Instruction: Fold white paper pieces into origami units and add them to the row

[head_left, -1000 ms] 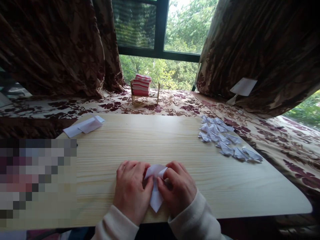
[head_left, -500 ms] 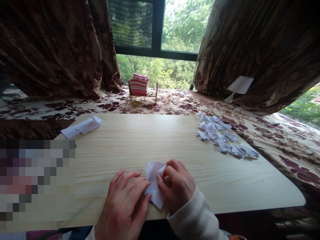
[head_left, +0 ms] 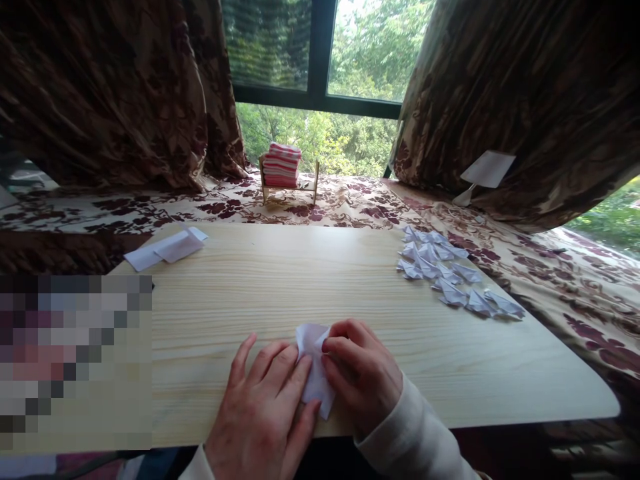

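Observation:
A small white folded paper (head_left: pixel 314 363) lies on the light wooden table (head_left: pixel 300 280) near its front edge. My left hand (head_left: pixel 265 413) lies flat with fingers stretched out, its fingertips pressing the paper's left side. My right hand (head_left: pixel 363 373) is curled, pinching the paper's right edge with thumb and fingers. Both wrists wear cream sleeves.
Several folded white paper pieces (head_left: pixel 450 273) are heaped at the table's right. Flat white sheets (head_left: pixel 165 248) lie at the far left corner. A small wooden rack with striped red cloth (head_left: pixel 283 170) stands on the floral cloth by the window. Brown curtains hang either side.
My left hand has drawn back from a curled grip and flattened onto the paper. The paper now lies lower on the table. My right hand keeps its hold.

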`<state>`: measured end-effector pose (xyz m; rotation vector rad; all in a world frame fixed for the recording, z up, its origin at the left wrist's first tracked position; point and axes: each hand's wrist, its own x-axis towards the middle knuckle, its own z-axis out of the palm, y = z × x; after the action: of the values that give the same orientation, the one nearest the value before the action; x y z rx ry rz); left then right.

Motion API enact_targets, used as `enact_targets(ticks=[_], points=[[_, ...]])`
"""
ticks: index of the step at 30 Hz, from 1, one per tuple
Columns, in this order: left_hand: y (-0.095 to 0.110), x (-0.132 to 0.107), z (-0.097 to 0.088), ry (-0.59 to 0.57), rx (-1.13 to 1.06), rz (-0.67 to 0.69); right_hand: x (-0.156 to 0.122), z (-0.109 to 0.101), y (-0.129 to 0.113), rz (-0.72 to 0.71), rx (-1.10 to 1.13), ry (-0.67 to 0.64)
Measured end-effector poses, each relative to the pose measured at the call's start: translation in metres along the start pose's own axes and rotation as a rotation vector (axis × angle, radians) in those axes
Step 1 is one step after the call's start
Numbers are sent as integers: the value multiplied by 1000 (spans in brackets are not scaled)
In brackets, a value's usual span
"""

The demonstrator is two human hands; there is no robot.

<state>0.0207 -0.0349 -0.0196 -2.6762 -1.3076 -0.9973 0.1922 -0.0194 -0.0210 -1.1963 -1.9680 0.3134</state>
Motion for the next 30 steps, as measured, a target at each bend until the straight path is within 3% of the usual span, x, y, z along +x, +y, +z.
enact_targets(ticks=[11,21,26,30], points=[[0,1,-2,-19,8,3,2,-4,6,-90,-55,-87],[-1,1,-4,-31,7,15,5,-4,1,-61,-138,-111],[-6,-4,-11,-25,4,-31,3,-6,4,-25,-106,-57],[-7,-3,-14,-57,3,-32,7,-15,1,-36,-86,115]])
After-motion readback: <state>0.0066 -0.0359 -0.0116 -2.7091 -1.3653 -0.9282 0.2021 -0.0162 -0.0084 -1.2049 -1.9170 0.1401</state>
